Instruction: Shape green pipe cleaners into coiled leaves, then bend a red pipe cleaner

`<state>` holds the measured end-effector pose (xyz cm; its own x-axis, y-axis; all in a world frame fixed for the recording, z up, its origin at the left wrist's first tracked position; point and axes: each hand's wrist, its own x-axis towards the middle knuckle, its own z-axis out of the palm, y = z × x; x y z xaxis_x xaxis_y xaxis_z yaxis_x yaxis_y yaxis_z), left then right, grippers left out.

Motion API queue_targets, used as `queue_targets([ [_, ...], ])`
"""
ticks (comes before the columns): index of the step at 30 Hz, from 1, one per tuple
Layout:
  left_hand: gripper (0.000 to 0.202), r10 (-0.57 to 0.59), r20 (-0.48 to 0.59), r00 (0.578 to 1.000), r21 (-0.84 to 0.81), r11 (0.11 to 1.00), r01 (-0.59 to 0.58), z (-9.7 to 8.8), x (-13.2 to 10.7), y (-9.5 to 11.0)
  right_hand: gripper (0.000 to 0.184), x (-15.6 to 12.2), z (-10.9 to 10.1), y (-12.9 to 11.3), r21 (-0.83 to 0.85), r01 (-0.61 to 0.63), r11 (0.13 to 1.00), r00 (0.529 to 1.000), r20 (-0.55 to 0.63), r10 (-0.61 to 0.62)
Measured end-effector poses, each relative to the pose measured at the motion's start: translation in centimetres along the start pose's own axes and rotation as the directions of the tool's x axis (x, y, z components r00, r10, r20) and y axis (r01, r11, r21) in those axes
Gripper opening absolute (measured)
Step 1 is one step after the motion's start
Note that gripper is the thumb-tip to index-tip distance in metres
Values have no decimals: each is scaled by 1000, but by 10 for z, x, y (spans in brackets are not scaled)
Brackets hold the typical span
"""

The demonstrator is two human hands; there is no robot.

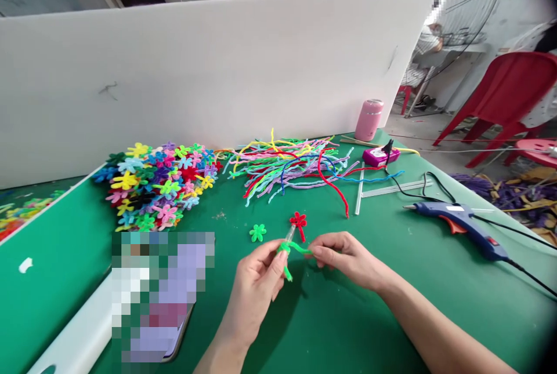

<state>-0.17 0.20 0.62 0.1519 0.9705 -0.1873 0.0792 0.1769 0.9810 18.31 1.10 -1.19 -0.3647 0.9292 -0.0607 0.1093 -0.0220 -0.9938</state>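
Near the middle of the table my left hand (256, 287) pinches a clear stick-like piece (290, 233) with a green pipe cleaner (300, 249) looped round it. The pipe cleaner's free end runs to the right, where the fingertips of my right hand (342, 253) are closed on it. A short green tail hangs below my left thumb. Just beyond the clear piece is a red pipe-cleaner flower (298, 221); whether it touches the piece I cannot tell. A green pipe-cleaner flower (257, 232) lies flat to the left of it.
Colourful flowers (161, 182) are heaped at the back left, beside loose pipe cleaners (287, 165). A blue glue gun (461, 223) with cords, glue sticks (395, 189), a magenta power strip (380, 156) and a pink bottle (369, 120) are at right. A white board (209, 78) stands behind.
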Motion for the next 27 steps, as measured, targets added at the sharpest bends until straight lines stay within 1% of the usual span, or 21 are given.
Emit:
queue_targets([
  [2, 26, -24, -26, 999, -76, 997, 22, -2, 2, 0, 32, 0, -1, -2, 149, 27, 988, 995, -101, -12],
  [4, 24, -49, -4, 999, -127, 991, 48, -4, 3, 0, 35, 2, -3, -1, 282, 75, 957, 976, -218, -12],
  [6, 23, -88, 76, 993, -167, 981, 100, -5, 4, 0, 32, 5, -5, 1, 380, 76, 922, 954, -296, 43],
  [8, 23, -128, 178, 976, -204, 965, 164, -5, 3, 1, 31, 7, -6, 3, 427, 20, 904, 942, -312, 126],
  [9, 23, -142, 221, 965, -220, 957, 191, -5, 3, 1, 32, 7, -6, 4, 415, -22, 910, 947, -282, 151],
  [10, 23, -150, 254, 956, -231, 950, 210, -4, 3, 1, 34, 7, -5, 5, 377, -63, 924, 961, -228, 159],
  [12, 23, -154, 286, 946, -232, 946, 225, -3, 2, 2, 39, 6, -1, 6, 251, -115, 961, 989, -63, 135],
  [14, 23, -154, 294, 943, -210, 952, 221, -2, 1, 2, 41, 4, 4, 7, 138, -108, 985, 992, 82, 97],
  [15, 23, -150, 290, 945, -192, 958, 211, -1, 0, 2, 41, 3, 7, 8, 100, -87, 991, 990, 115, 75],
  [17, 26, -133, 267, 955, -139, 975, 174, 0, 0, 0, 39, 1, 13, 9, 47, -46, 998, 992, 116, 40],
  [19, 28, -101, 234, 967, -52, 992, 116, 1, -1, -2, 39, 1, 16, 11, 8, -30, 1000, 995, 99, 29],
  [22, 28, -8, 194, 981, 96, 995, -11, 4, -2, -5, 39, 2, 18, 11, -21, -23, 1000, 993, 116, 26],
  [24, 27, 66, 175, 982, 176, 980, -97, 6, -3, -5, 37, 2, 17, 12, -4, -17, 1000, 993, 121, 18],
  [27, 28, 111, 153, 982, 272, 950, -150, 9, -4, -4, 37, 3, 17, 13, 73, -29, 997, 991, 134, 19],
])
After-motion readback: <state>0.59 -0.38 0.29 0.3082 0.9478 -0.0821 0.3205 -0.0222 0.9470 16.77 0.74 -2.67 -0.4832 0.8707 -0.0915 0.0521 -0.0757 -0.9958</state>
